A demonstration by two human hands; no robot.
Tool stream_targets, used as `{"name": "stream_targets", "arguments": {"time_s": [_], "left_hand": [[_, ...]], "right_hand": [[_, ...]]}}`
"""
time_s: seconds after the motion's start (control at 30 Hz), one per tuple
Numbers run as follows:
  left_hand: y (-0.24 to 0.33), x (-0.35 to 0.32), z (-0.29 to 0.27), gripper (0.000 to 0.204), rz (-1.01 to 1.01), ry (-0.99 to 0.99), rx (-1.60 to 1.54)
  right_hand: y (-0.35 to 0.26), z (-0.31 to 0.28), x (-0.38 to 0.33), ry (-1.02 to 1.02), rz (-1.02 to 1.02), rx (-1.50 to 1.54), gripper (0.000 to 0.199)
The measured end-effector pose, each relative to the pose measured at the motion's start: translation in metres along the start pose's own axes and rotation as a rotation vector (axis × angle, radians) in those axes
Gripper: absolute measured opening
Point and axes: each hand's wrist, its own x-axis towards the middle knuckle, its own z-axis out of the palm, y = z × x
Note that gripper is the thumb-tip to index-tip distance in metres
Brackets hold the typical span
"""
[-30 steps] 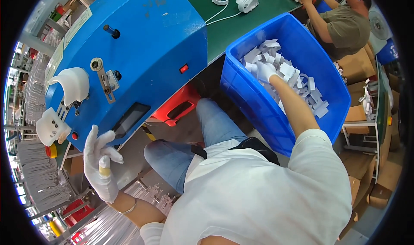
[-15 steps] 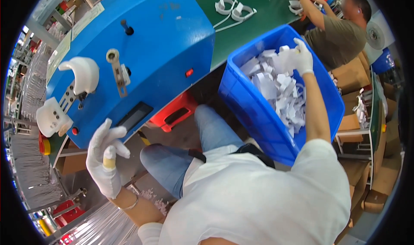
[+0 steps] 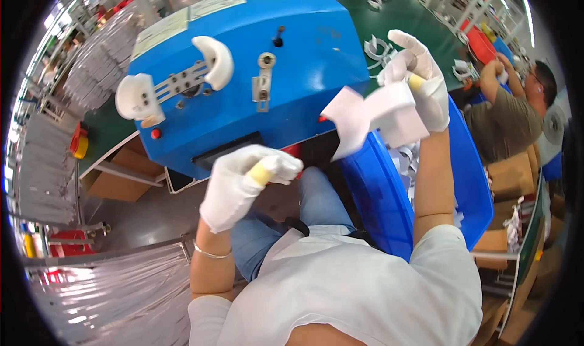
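Observation:
My right hand, in a white glove with yellow tape on a finger, is closed on a folded white sheet-like piece with curved edges. It holds the piece above the near-left part of a blue plastic bin. More white pieces lie inside the bin, partly hidden by my arm. My gloved left hand hovers before the blue machine, its fingers drawn together and nothing visible in them. Two curved white forms sit on a slotted metal bracket at the machine's left.
A metal arm and a black lever stand out from the machine. White looped parts lie on the green table. At the right a co-worker handles parts near a red tray. Cardboard boxes stand behind the bin.
My right hand has come up out of the bin, bringing a white piece leftward. The left hand has moved right and its fingers have closed. The view has shifted, so the machine appears further right.

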Motion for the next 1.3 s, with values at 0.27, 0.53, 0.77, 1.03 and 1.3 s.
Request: {"name": "stream_targets", "arguments": {"time_s": [0.27, 0.53, 0.77, 1.03, 1.3], "left_hand": [[0.026, 0.019, -0.003, 0.047, -0.088, -0.343, -0.213], [0.085, -0.004, -0.036, 0.015, 0.365, 0.678, 0.459], [0.087, 0.024, -0.072, 0.013, 0.632, 0.932, 1.056], [0.076, 0.029, -0.09, 0.012, 0.501, 1.009, 0.979], [0.026, 0.006, -0.081, 0.028, 0.336, 1.004, 0.32]], "right_hand": [[-0.017, 0.107, 0.047, -0.71, -0.369, 0.56, 0.044], [-0.027, 0.116, 0.066, -0.173, -0.318, 0.167, 0.042], [0.015, 0.164, 0.069, -0.051, -0.19, -0.4, 0.035], [0.019, 0.172, 0.075, -0.076, 0.043, -0.283, 0.032], [0.028, 0.147, 0.094, -0.234, 0.005, -0.046, 0.031]]}}
